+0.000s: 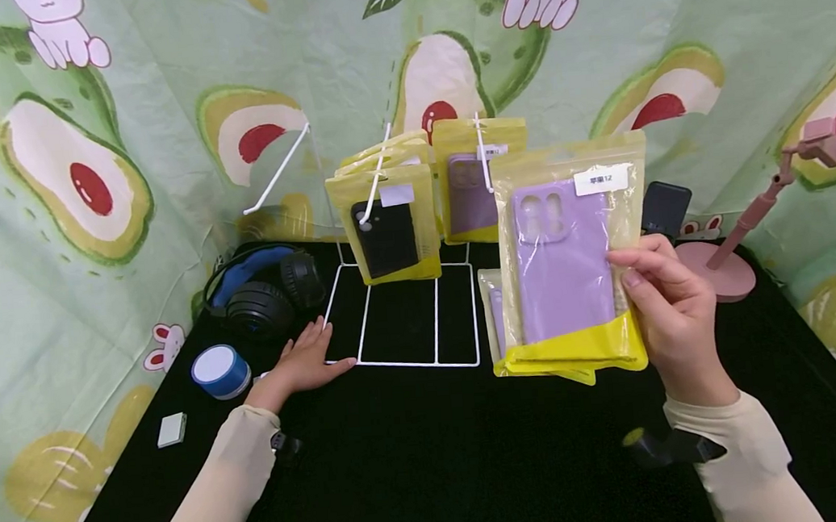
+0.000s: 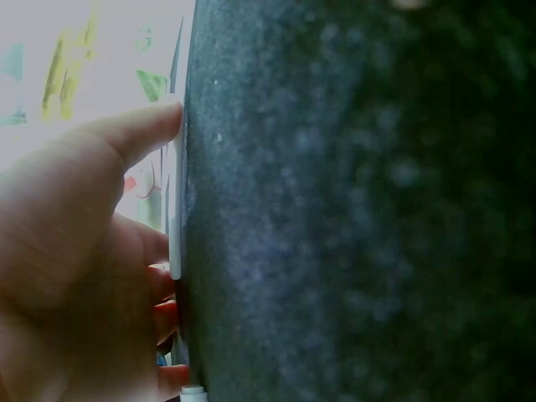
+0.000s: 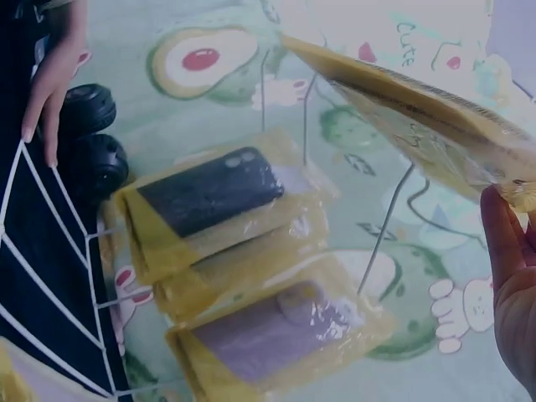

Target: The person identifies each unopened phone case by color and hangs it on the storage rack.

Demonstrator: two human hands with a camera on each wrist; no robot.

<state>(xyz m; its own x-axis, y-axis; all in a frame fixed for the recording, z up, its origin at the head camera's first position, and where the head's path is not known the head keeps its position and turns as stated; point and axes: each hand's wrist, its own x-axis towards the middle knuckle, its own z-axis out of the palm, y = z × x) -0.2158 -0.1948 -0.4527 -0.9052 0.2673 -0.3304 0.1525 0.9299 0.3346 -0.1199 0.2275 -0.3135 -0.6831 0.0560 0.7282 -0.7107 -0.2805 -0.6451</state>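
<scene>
My right hand (image 1: 672, 308) pinches the right edge of a clear-and-yellow packet with a purple phone case (image 1: 564, 267) inside, between thumb and fingers. It is held up in front of the right side of a white wire rack (image 1: 411, 365). My left hand (image 1: 304, 362) rests at the rack's front left corner, fingers spread and straight. Packets with a black phone case (image 1: 391, 247) in front hang from the middle hook. Another packeted purple case (image 1: 466, 201) hangs on the right hook. In the right wrist view, the held packet (image 3: 419, 117) appears edge-on.
Behind the held packet, more packets (image 1: 495, 320) lie on the black tabletop. Black-and-blue headphones (image 1: 260, 292), a blue-and-white round tub (image 1: 220, 372) and a small white box (image 1: 172, 429) are at left. A pink stand (image 1: 717, 268) and a dark phone-shaped object (image 1: 665, 207) stand at right.
</scene>
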